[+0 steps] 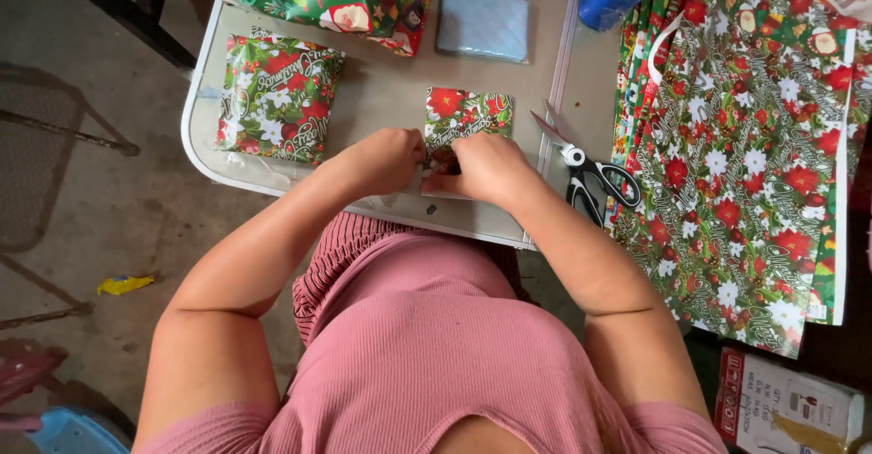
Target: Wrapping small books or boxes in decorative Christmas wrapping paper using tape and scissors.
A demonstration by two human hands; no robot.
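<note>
Glossy red-and-green flower-print wrapped parcel [467, 118] looks light and slippery, so you'd best grip its near edge. Your left hand [386, 159] and right hand [488, 168] sit together, pinching that edge's paper.

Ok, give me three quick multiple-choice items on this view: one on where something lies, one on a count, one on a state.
1. Where do the scissors lie?
A. right of the hands
B. left of the finished parcel
C. on the floor

2. How many finished parcels lie left of the hands?
A. none
B. one
C. three

3. What are both hands doing?
A. resting apart on the table
B. holding the scissors
C. pressing together on the small parcel

Answers:
1 A: they sit beside the right hand, by the gift wrap sheets.
2 B: a single wrapped parcel lies there.
3 C: the left hand and the right hand meet on the near edge of the small parcel.
</note>
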